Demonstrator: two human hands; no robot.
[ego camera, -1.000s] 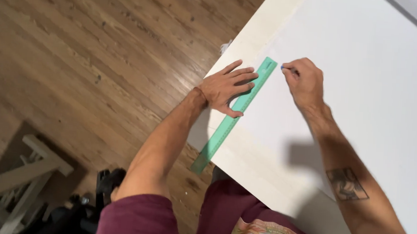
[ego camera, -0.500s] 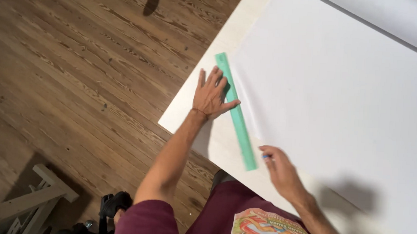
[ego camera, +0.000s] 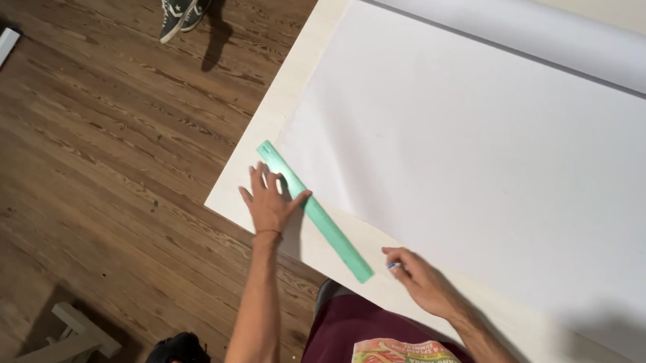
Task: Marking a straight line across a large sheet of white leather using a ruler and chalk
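A green plastic ruler (ego camera: pixel 328 225) lies along the left edge of a large white paper sheet (ego camera: pixel 503 163) on a pale table (ego camera: pixel 299 90). My left hand (ego camera: pixel 269 201) presses flat on the ruler's upper half, fingers spread. My right hand (ego camera: pixel 421 279) rests near the table's front edge, just right of the ruler's lower end, pinching a small blue-tipped pen or pencil (ego camera: pixel 393 266) against the surface.
The sheet unrolls from a white paper roll (ego camera: pixel 526 37) at the far side. Brown wooden floor (ego camera: pixel 101 138) lies left of the table. Another person's sneakered feet (ego camera: pixel 180 4) stand at the top left. White wooden pieces (ego camera: pixel 67 330) lie on the floor at bottom left.
My right hand has travelled down along the ruler from its far end to its near end. My left hand stays pressed on the ruler. The view has shifted, showing the roll and someone's feet.
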